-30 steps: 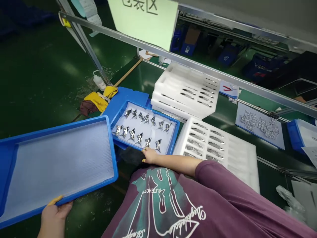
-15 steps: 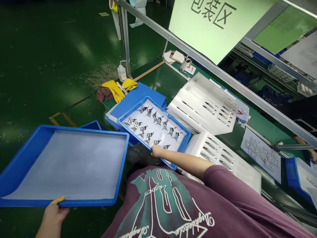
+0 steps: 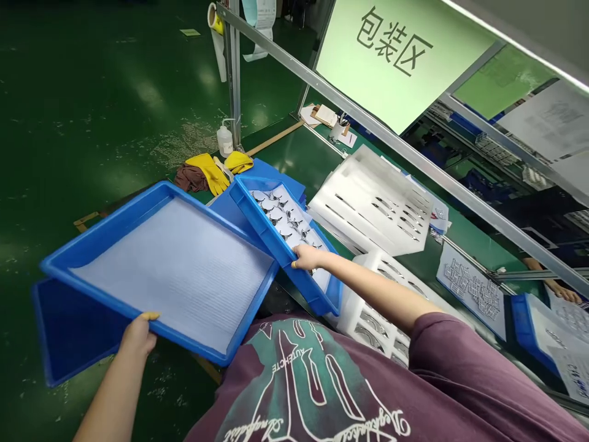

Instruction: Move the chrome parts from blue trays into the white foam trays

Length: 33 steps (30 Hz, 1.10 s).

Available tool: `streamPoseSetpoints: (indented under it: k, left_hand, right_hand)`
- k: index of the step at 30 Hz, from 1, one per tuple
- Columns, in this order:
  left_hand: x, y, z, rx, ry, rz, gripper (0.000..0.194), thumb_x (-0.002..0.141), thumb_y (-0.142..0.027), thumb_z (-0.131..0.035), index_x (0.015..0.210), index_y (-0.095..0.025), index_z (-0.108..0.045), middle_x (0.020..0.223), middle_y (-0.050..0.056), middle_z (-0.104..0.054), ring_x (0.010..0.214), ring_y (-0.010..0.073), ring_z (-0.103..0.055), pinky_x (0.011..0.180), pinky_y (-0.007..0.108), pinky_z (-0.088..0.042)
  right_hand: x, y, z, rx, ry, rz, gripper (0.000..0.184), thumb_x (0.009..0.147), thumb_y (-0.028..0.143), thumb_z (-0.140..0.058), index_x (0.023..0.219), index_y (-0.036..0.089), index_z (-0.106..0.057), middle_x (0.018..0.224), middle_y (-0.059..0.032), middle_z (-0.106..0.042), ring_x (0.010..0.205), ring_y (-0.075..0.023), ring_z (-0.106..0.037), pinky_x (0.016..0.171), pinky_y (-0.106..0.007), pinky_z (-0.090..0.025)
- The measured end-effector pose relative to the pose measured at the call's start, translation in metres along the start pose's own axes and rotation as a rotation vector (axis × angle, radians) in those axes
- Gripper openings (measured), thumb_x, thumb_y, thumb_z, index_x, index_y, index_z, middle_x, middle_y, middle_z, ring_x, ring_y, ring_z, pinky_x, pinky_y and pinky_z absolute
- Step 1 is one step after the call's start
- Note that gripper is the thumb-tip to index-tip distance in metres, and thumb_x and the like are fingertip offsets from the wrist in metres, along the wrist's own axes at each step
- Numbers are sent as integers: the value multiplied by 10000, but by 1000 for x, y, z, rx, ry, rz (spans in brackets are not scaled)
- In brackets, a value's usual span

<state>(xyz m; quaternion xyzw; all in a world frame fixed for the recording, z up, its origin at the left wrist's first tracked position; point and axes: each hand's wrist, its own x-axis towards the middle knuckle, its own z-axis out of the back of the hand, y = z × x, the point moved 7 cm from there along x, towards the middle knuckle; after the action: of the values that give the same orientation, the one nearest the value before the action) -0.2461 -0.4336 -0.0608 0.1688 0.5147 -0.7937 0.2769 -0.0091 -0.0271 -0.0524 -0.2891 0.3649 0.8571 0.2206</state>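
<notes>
My left hand (image 3: 139, 334) grips the near rim of a large blue tray (image 3: 193, 348) lined with a pale sheet (image 3: 179, 264). Nothing lies on that sheet. My right hand (image 3: 306, 258) is closed on the near rim of a smaller blue tray (image 3: 271, 236), which is tilted, its near side raised. Several shiny metal parts with pointed tips (image 3: 286, 215) stand in it on a white liner. The large tray's right corner comes close to the smaller tray; whether they touch I cannot tell. Below the large tray shows another dark blue tray (image 3: 78, 334).
White foam blocks (image 3: 368, 199) with slotted metal pieces lie on the green bench. Yellow gloves (image 3: 207, 172) and a squeeze bottle (image 3: 224, 140) are at its far left end. A metal frame rail (image 3: 368, 116) crosses above. At far right, another person's hand (image 3: 564, 291) is near more trays.
The large tray has swung up and right towards the bench, uncovering the dark blue tray under it. The smaller tray has tipped, its near side lifted by my right hand.
</notes>
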Motion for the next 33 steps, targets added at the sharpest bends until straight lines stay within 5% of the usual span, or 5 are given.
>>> streamPoseSetpoints:
  k: [11, 18, 23, 28, 33]
  left_hand:
    - [-35, 14, -144, 39, 200, 148, 233, 503, 50, -492, 618, -153, -505, 567, -21, -525, 503, 109, -522, 511, 219, -516]
    - [-62, 50, -179, 43, 344, 214, 82, 730, -195, -618, 800, -159, -593, 694, 36, -617, 615, 165, -618, 561, 283, -530]
    - [-83, 61, -214, -74, 583, 259, 617, 892, -641, -205, 886, -176, -608, 811, 90, -650, 678, 186, -627, 560, 284, -520]
    - [-95, 78, -233, -148, 674, 392, 684, 888, -647, -109, 824, -161, -586, 732, 101, -628, 670, 204, -621, 565, 301, -519]
    - [-88, 80, -225, 15, 585, 289, 397, 889, -506, -400, 771, -167, -570, 694, 68, -601, 639, 186, -599, 598, 302, -519]
  right_hand:
    - [12, 29, -17, 2, -39, 58, 211, 725, 326, -661, 868, 172, -651, 818, -33, -669, 709, -162, -596, 549, -227, -361]
    - [31, 64, -44, -93, -42, 113, 294, 779, 378, -612, 979, 166, -652, 968, -102, -689, 871, -231, -641, 647, -263, -427]
    - [39, 82, -67, -126, -48, 146, 305, 796, 382, -586, 1020, 183, -642, 1006, -96, -691, 919, -244, -646, 712, -284, -455]
    - [53, 85, -84, -104, -38, 105, 303, 816, 368, -569, 1044, 181, -637, 1022, -100, -687, 935, -242, -648, 732, -284, -470]
    - [59, 69, -106, 35, 6, 189, 383, 803, 369, -621, 1125, 162, -630, 1135, -110, -663, 1022, -237, -627, 818, -275, -476]
